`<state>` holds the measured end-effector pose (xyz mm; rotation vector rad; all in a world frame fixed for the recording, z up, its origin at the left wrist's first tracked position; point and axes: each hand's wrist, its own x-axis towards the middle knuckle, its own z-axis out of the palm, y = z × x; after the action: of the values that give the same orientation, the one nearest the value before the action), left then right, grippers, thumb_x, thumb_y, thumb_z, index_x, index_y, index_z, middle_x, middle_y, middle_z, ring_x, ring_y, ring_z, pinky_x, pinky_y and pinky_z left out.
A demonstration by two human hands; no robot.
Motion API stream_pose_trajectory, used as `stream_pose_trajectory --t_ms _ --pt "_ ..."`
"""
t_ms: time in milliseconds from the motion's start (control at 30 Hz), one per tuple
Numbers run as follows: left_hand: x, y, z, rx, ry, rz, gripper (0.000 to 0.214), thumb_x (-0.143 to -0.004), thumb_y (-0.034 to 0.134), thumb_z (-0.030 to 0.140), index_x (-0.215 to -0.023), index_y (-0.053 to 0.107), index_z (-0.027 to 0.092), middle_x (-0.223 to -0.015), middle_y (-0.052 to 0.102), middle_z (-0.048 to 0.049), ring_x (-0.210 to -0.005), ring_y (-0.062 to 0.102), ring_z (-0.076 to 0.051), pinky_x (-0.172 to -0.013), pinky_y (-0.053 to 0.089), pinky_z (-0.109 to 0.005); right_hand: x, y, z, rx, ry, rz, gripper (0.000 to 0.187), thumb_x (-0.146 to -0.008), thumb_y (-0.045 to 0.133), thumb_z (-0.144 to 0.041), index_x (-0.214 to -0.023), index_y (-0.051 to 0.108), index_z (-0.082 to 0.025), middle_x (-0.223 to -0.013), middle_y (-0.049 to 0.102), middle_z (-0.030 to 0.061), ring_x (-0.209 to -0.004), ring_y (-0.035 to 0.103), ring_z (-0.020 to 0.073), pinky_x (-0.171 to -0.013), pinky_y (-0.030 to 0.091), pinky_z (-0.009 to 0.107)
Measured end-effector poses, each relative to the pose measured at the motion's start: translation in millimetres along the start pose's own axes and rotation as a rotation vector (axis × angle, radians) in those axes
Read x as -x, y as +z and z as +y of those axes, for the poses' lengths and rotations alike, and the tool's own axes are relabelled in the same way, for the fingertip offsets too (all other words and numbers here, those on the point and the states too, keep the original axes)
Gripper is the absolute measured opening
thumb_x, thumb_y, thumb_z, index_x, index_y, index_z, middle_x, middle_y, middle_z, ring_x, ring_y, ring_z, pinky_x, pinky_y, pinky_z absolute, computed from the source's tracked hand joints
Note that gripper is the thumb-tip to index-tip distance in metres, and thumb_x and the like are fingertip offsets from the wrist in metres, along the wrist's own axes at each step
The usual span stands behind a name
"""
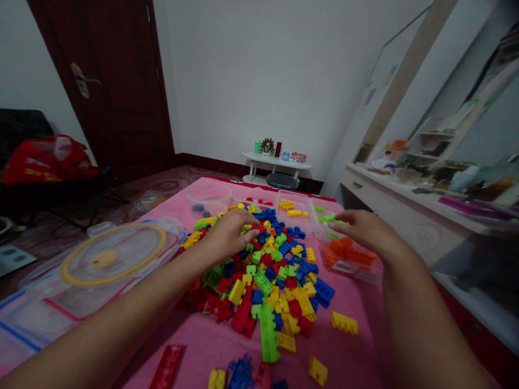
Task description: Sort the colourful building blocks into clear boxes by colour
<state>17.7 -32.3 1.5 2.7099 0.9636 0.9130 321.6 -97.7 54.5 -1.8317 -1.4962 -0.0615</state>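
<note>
A large heap of toy building bricks in red, blue, yellow and green covers the middle of the table. My left hand lies over the heap's upper left part, thumb and fingers apart around a red brick; I cannot see it gripped. On the right, my right hand hovers with fingers apart beside a clear box of green bricks. Below its palm sits a clear box holding orange bricks. Yellow bricks lie in another clear box farther back.
A round clear tub with blue bricks stands at the back left, next to a clear box with red pieces. Stacked clear lids lie on the left. Loose bricks, including a yellow one, are scattered near the front of the pink cloth.
</note>
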Motion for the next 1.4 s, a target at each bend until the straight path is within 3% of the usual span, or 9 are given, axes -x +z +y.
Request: stream_pose_trajectory --t_ms 133,233,333,400,600,733,1033,1167,1400 --pt "0 -1.5 -12 -0.02 -0.039 0.025 0.026 -0.081 0.054 0.03 -0.1 0.068 0.018 -0.099 0.067 -0.0067 -0.093 0.059 -0.02 -0.085 0.044 -0.033 47 10 -82 -0.003 -0.542 -0.567 0.036 -0.066 0.07 -0.024 -0.101 0.066 -0.023 -0.104 0.065 0.0027 -0.096 0.056 0.0181 -0.084 0.038 0.029" --pt "0 -2.7 -16 -0.026 -0.066 0.053 0.026 -0.081 0.055 0.031 -0.098 0.068 0.018 -0.099 0.067 -0.0071 -0.092 0.06 -0.019 -0.083 0.045 -0.032 106 34 -131 -0.1 -0.898 -0.917 0.031 -0.072 0.065 -0.021 -0.102 0.063 -0.028 -0.102 0.063 -0.0016 -0.093 0.055 0.0133 -0.077 0.04 0.023" --pt "-2 -4.4 -15 -0.027 -0.063 0.068 0.024 -0.08 0.055 0.03 -0.096 0.069 0.017 -0.096 0.068 -0.0066 -0.089 0.061 -0.018 -0.081 0.045 -0.03 155 72 -150 -0.009 -1.134 -0.959 0.01 -0.08 0.056 -0.021 -0.085 0.065 -0.021 -0.082 0.064 0.0008 -0.079 0.055 0.0134 -0.065 0.038 0.025" --pt "-3 -5.8 -13 -0.028 -0.054 0.067 0.023 -0.08 0.055 0.029 -0.094 0.069 0.017 -0.094 0.069 -0.0062 -0.088 0.062 -0.018 -0.08 0.046 -0.029 170 90 -151 0.067 -1.208 -0.957 0.013 -0.082 0.054 -0.024 -0.073 0.063 -0.018 -0.076 0.063 0.0026 -0.07 0.054 0.0145 -0.058 0.036 0.027" --pt "-3 -11.4 -12 -0.03 -0.078 0.073 0.023 -0.079 0.056 0.028 -0.094 0.07 0.017 -0.094 0.07 -0.0057 -0.086 0.062 -0.018 -0.078 0.046 -0.028 145 72 -153 0.395 -1.012 -0.99 0.01 -0.073 0.056 -0.013 -0.078 0.065 -0.014 -0.079 0.065 0.0081 -0.073 0.056 0.0175 -0.061 0.037 0.029" --pt "-2 -13.4 -14 -0.043 -0.091 0.086 0.023 -0.079 0.056 0.028 -0.094 0.07 0.018 -0.094 0.07 -0.0058 -0.086 0.062 -0.018 -0.078 0.046 -0.028 119 58 -145 0.449 -0.79 -0.89 0.016 -0.068 0.058 -0.012 -0.082 0.065 -0.014 -0.087 0.065 0.009 -0.074 0.056 0.0178 -0.062 0.036 0.028" --pt "-3 -18.6 -16 -0.032 -0.131 0.117 0.024 -0.078 0.056 0.027 -0.095 0.071 0.02 -0.095 0.07 -0.0038 -0.087 0.063 -0.018 -0.08 0.046 -0.027 66 72 -109 0.58 -0.546 -0.587 0.013 -0.07 0.063 -0.021 -0.082 0.063 -0.017 -0.092 0.06 0.0094 -0.083 0.055 0.0214 -0.065 0.034 0.029" --pt "-3 -20.5 -20 -0.018 -0.133 0.148 0.024 -0.079 0.055 0.025 -0.096 0.071 0.02 -0.095 0.07 -0.0038 -0.086 0.063 -0.017 -0.08 0.046 -0.027 85 70 -136 0.46 -0.61 -0.442 0.013 -0.077 0.056 -0.019 -0.088 0.062 -0.017 -0.096 0.058 0.0105 -0.092 0.05 0.0231 -0.075 0.035 0.033" --pt "-4 -20.1 -24 -0.004 -0.144 0.19 0.024 -0.079 0.055 0.023 -0.095 0.071 0.018 -0.094 0.071 -0.005 -0.085 0.063 -0.017 -0.079 0.046 -0.026 159 109 -169 0.194 -0.924 -0.667 0.018 -0.078 0.052 -0.011 -0.093 0.059 -0.02 -0.096 0.058 0.0055 -0.081 0.051 0.0173 -0.059 0.037 0.027"
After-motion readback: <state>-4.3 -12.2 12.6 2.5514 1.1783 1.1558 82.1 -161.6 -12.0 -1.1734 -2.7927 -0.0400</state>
